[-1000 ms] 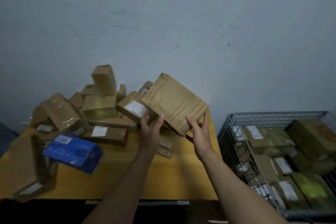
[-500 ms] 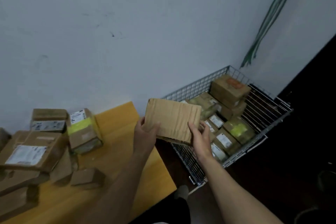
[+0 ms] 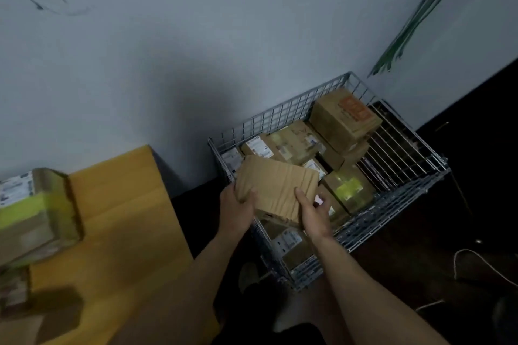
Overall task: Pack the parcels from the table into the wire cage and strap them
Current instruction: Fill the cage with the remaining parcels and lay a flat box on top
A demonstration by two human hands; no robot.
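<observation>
Flat brown corrugated-cardboard parcel (image 3: 277, 185) held just above boxes in near-left part of grey wire cage (image 3: 392, 204). My left hand (image 3: 238, 211) and right hand (image 3: 314, 214) grip its near edge: thumbs on top, fingers curled beneath. Yellow desk (image 3: 126, 204) left of cage.

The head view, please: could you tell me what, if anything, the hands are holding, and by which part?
A flat cardboard parcel above the wire cage: left hand grips its near-left corner, right hand its near edge.

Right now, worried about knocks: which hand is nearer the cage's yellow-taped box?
Right. The right hand grips the flat parcel close beside the yellow-taped box; the left hand grips the parcel's opposite edge.
</observation>
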